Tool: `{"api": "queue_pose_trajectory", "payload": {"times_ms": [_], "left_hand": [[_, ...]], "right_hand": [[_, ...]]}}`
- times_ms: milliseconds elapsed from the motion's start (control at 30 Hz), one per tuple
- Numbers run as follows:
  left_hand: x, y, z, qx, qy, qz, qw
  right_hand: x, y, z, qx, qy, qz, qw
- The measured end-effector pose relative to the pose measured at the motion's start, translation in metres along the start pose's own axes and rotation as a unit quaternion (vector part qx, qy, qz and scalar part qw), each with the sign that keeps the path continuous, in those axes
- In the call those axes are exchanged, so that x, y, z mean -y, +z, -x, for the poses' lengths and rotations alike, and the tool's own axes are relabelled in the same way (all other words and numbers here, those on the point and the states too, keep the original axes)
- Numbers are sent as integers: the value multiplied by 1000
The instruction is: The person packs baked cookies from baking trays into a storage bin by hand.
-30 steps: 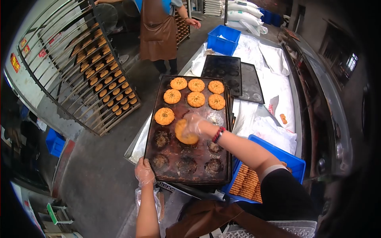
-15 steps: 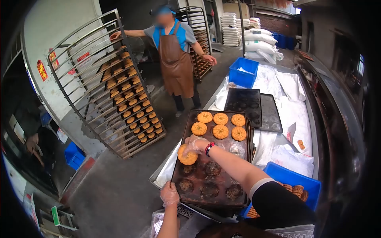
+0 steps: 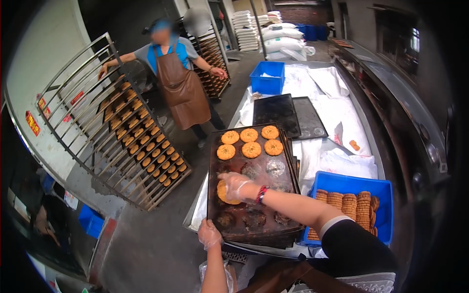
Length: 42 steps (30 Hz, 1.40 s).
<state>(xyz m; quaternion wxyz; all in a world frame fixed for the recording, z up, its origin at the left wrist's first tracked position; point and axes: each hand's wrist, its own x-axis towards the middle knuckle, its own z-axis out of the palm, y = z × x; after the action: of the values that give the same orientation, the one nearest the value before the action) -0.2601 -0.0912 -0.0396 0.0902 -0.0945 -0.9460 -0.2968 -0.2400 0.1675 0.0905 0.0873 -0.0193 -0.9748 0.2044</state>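
A dark baking tray (image 3: 244,183) lies on a stack of trays, with several round golden pastries (image 3: 251,150) in two rows at its far end. Dark round marks cover its bare part. My right hand (image 3: 237,187), in a clear glove and red bracelet, is closed on one pastry (image 3: 223,193) at the tray's left side. Also gloved, my left hand (image 3: 210,235) grips the tray's near left corner.
A blue crate (image 3: 387,207) of stacked pastries stands at the right. Two dark trays (image 3: 276,115) and a blue bin (image 3: 267,78) lie farther back on the table. At left, a co-worker (image 3: 178,90) touches a rack (image 3: 115,44) of pastries.
The view has swung right and down, showing more of the pastry crate. My right hand still has the pastry, now nearer the middle rows of the tray. My left hand stays at the corner.
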Motion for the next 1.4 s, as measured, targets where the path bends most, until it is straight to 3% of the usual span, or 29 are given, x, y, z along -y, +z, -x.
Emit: {"api": "queue_pose_trajectory", "payload": {"times_ms": [67, 133, 200, 233, 267, 300, 333, 467, 533, 700, 767, 800, 833, 867, 967, 1067, 1133, 1233, 1400], "left_hand": [[-4, -3, -1, 0, 15, 8, 1000], [4, -4, -1, 27, 30, 5, 999], [11, 1, 0, 47, 26, 13, 998], [21, 7, -2, 74, 47, 2, 996], [21, 9, 1, 38, 91, 4, 995], [26, 9, -4, 76, 95, -22, 992], [31, 16, -9, 45, 89, 1, 995], [36, 15, -20, 70, 104, -45, 991], [31, 14, -22, 34, 75, -21, 996], [41, 19, -34, 65, 85, -40, 993], [34, 7, -27, 120, 110, -51, 985], [26, -3, -21, 148, 100, -44, 983], [37, 9, -20, 70, 157, 61, 983], [21, 2, -12, 6, 136, -24, 990], [-54, -55, 23, -123, 278, 86, 949], [-130, -72, 70, -34, 348, 167, 922], [-171, -68, 113, 36, 397, 174, 900], [-211, -35, 173, 129, 477, 138, 859], [-237, 46, 232, 295, 492, 179, 800]], "right_hand": [[-30, -18, 33, -12, -1, -295, 955], [-72, 1, 68, -78, -30, -558, 825], [-69, -78, 152, -53, 58, -493, 866], [-73, -91, 192, -99, 102, -518, 844], [-77, -97, 229, -146, 149, -537, 818], [-80, -105, 267, -187, 172, -585, 770], [-79, -108, 304, -231, 186, -629, 719], [-91, -76, 408, -296, 279, -583, 703], [-79, -58, 430, -318, 367, -526, 698], [-54, -46, 426, -188, 522, -330, 764], [-100, 11, 439, -280, 390, -275, 833], [-122, 45, 439, -365, 255, -72, 893], [-94, 23, 431, -286, 336, -91, 893], [-88, 14, 424, -219, 351, -92, 906], [-102, 46, 421, -123, 264, -83, 953], [-97, 39, 415, -48, 243, -103, 963], [-95, 39, 417, -66, 238, -125, 961], [-106, 41, 424, -65, 192, -92, 975], [-116, 41, 433, -73, 164, -202, 963]]}}
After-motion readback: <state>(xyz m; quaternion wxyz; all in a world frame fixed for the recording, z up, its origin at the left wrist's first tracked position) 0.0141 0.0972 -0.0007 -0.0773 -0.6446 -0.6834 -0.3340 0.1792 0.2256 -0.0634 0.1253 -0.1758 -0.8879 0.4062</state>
